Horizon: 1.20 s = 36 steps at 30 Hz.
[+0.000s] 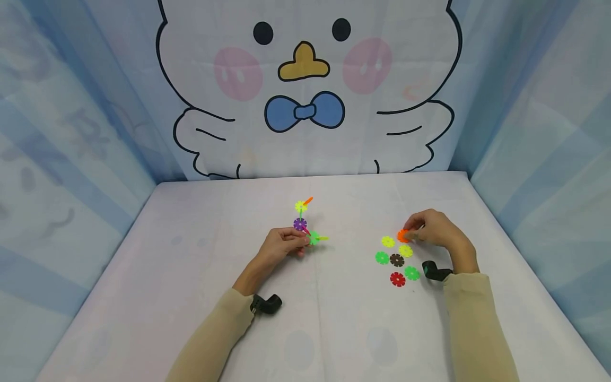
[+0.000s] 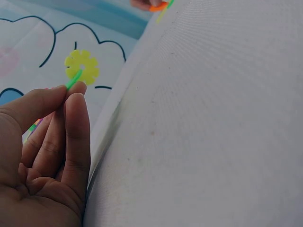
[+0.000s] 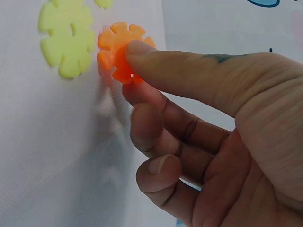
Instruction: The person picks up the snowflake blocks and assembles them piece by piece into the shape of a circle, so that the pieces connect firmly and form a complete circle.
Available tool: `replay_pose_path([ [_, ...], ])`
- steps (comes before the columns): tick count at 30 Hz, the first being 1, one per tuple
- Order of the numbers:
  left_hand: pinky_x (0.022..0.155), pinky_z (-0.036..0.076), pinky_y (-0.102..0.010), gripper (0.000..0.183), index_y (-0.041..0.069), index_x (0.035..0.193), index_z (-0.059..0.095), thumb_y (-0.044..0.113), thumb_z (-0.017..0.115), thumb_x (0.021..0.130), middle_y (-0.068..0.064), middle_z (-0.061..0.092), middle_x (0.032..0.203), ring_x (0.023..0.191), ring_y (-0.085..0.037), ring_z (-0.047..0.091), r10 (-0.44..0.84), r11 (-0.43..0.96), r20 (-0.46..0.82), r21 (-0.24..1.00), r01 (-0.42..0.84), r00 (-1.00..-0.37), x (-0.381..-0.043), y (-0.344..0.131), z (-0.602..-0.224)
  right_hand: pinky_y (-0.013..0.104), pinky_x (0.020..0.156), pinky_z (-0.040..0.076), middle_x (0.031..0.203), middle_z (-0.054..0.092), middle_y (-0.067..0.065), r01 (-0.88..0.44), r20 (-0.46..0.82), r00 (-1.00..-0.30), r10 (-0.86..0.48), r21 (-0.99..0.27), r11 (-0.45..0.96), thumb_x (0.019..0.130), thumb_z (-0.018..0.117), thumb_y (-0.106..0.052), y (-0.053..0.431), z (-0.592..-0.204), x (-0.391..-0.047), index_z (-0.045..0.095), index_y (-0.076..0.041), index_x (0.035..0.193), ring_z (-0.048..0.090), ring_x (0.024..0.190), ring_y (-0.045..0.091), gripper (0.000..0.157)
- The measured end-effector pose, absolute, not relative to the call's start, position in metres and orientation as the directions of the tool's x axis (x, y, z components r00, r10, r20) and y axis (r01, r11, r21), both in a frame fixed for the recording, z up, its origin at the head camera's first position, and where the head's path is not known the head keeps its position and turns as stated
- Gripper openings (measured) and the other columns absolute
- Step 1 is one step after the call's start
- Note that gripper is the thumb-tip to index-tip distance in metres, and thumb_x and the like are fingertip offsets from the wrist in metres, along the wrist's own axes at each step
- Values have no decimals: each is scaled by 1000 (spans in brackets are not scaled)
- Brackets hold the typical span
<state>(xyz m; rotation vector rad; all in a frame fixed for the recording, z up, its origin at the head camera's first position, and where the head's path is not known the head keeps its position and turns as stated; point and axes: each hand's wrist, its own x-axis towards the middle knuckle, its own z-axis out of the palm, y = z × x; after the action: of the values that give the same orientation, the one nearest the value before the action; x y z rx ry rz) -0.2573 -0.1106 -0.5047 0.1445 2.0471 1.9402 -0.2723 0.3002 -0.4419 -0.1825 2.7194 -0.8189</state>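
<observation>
My left hand (image 1: 282,245) pinches a green notched plastic disc (image 1: 314,238) between thumb and fingers. This disc belongs to a joined chain: a purple disc (image 1: 299,224) and a yellow disc (image 1: 300,206) with an orange disc (image 1: 308,200) sit further along, and a yellow piece (image 1: 324,238) sticks out at the right. In the left wrist view the green disc (image 2: 74,79) shows edge-on at the fingertips. My right hand (image 1: 436,228) pinches a loose orange disc (image 3: 113,45) between thumb and index finger, close above the table; the thumb covers part of it.
Around the right hand lie loose discs on the white table: yellow ones (image 1: 388,242), green ones (image 1: 382,258), a dark brown one (image 1: 397,260) and a red one (image 1: 398,279). Behind the table hangs a printed curtain (image 1: 305,148), with blue curtains at both sides.
</observation>
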Motion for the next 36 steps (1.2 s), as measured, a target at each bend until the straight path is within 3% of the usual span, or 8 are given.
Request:
replay_pose_path([
  [6, 66, 60, -22, 17, -3, 109, 75, 10, 76, 98, 0, 79, 81, 67, -9, 69, 291, 67, -160, 987, -147, -943, -258, -111, -506, 31, 71, 50, 98, 72, 14, -79, -222, -940, -258, -593, 801, 100, 73, -15, 298, -444, -273, 71, -3, 110, 64, 76, 20, 16],
  [14, 67, 61, -22, 17, -4, 109, 75, 9, 76, 98, 0, 79, 81, 68, -9, 70, 294, 59, -164, 986, -153, -942, -258, -111, -505, 28, 61, 48, 87, 76, 10, -83, -221, -923, -315, -685, 724, 106, 65, -15, 281, -445, -275, 63, -2, 117, 63, 64, 21, 18],
  [23, 67, 61, -22, 18, -3, 110, 75, 10, 76, 98, 1, 78, 81, 68, -8, 69, 293, 68, -173, 985, -160, -941, -259, -111, -505, 26, 57, 47, 89, 74, 16, -130, -208, -887, -413, -745, 654, 105, 65, -11, 244, -447, -277, 63, -2, 121, 62, 60, 23, 19],
  [36, 67, 61, -22, 18, -3, 110, 75, 10, 76, 98, 0, 79, 81, 68, -8, 70, 296, 73, -173, 985, -158, -940, -259, -111, -505, 25, 61, 50, 94, 79, 12, -143, -160, -864, -477, -830, 538, 104, 70, -16, 195, -459, -278, 69, -8, 121, 56, 64, 17, 19],
])
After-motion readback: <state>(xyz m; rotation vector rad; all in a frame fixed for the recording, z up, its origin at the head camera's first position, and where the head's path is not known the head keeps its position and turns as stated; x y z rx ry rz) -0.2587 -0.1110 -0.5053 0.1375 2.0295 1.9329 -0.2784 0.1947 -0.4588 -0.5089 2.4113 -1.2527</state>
